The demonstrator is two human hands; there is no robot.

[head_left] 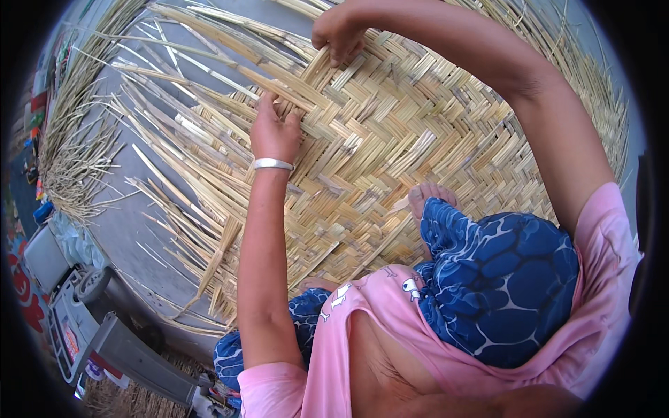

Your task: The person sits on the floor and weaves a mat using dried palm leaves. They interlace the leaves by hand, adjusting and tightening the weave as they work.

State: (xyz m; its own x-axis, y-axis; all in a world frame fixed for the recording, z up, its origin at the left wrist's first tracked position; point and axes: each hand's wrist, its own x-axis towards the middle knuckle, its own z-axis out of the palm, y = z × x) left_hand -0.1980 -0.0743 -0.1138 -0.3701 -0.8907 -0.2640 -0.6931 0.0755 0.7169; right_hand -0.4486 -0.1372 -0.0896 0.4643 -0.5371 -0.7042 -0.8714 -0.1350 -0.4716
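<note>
Left hand (277, 132) grasps loose strips (289, 83) along left edge of woven mat (397, 125), probably controlling them; right hand (341, 31) curls farther up, grip unclear; foot (428, 195) apparently anchors mat.

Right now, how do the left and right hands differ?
The left hand has a silver bangle at its wrist; the right hand shows none. The left hand sits lower in view; the right hand, near the top edge. Both touch the woven mat's strips.

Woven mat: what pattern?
The woven mat has a straw-coloured zigzag, herringbone-like weave; shows best in the head view.
</note>
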